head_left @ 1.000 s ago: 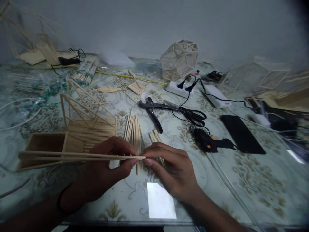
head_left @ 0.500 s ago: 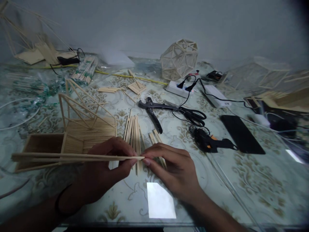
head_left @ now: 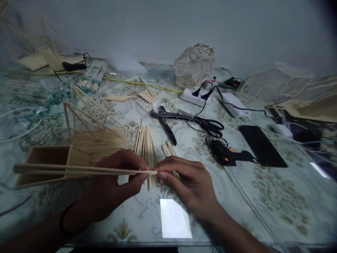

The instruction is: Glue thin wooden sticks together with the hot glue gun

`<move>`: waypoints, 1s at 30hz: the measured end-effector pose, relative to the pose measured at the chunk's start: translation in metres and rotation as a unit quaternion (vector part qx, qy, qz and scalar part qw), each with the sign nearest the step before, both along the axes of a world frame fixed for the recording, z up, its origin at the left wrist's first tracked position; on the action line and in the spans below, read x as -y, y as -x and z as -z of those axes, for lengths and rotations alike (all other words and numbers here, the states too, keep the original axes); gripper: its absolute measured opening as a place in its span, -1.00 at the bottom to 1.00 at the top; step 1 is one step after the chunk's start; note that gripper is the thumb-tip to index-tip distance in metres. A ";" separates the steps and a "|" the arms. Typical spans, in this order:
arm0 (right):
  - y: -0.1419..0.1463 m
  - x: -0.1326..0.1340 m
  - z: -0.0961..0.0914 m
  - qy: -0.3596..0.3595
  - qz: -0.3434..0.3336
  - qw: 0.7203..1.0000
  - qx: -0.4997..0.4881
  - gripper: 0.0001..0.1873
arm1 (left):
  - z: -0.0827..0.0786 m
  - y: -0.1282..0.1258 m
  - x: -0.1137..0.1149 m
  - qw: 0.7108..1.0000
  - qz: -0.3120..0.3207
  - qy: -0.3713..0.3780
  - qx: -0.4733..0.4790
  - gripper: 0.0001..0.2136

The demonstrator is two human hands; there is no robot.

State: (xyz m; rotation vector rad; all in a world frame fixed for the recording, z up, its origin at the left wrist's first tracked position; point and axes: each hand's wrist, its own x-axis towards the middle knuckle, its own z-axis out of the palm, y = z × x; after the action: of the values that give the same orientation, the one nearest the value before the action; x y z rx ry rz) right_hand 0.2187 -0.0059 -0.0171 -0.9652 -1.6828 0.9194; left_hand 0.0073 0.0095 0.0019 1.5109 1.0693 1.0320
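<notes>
Long thin wooden sticks (head_left: pixel 79 170) lie level across the front of my view, pinched near their right end by my left hand (head_left: pixel 116 179). My right hand (head_left: pixel 186 179) has its thumb and fingertips closed at the tips of these same sticks. Behind and below my hands, a loose bunch of wooden sticks (head_left: pixel 145 140) lies on the patterned table (head_left: pixel 126 225), with shorter sticks (head_left: pixel 168 149) to its right, partly covered by my right hand. Left of them stands a wooden stick model (head_left: pixel 100 144) with a slatted floor, triangular frames and a box-like part.
Cutting pliers (head_left: pixel 167 123), black-handled scissors (head_left: pixel 210 126), a glue gun (head_left: pixel 231 156) and a black phone (head_left: pixel 263 146) lie to the right. At the back are a power strip (head_left: pixel 193 97), a faceted stick frame (head_left: pixel 195 66) and bagged sticks (head_left: pixel 92 75).
My right thumb and fingertips have shifted slightly at the sticks' tips. My left hand keeps its pinch, and the view has moved a little.
</notes>
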 end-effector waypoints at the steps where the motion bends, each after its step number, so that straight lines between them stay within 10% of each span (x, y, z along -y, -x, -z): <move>1: 0.000 0.000 -0.001 -0.002 -0.001 1.000 0.007 -0.84 | 0.001 0.000 0.000 1.000 0.002 0.003 0.000 -0.86; 17: -0.008 -0.004 0.007 0.046 0.058 0.996 0.042 -0.58 | 0.008 0.004 0.002 0.999 0.007 0.047 0.022 -0.89; 24: -0.009 -0.009 0.012 0.023 0.066 0.997 -0.016 -0.93 | 0.012 0.005 -0.002 0.998 0.014 0.066 -0.004 -0.92; 30: -0.029 -0.019 0.015 0.031 0.136 0.989 -0.043 -0.83 | 0.016 0.003 -0.001 0.996 0.012 0.089 0.013 -0.92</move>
State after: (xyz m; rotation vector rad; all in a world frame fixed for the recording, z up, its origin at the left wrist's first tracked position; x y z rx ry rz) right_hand 0.2475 0.0129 -0.0321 -1.1482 -1.4146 0.8209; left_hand 0.0046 0.0104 -0.0140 1.3613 1.0934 0.9127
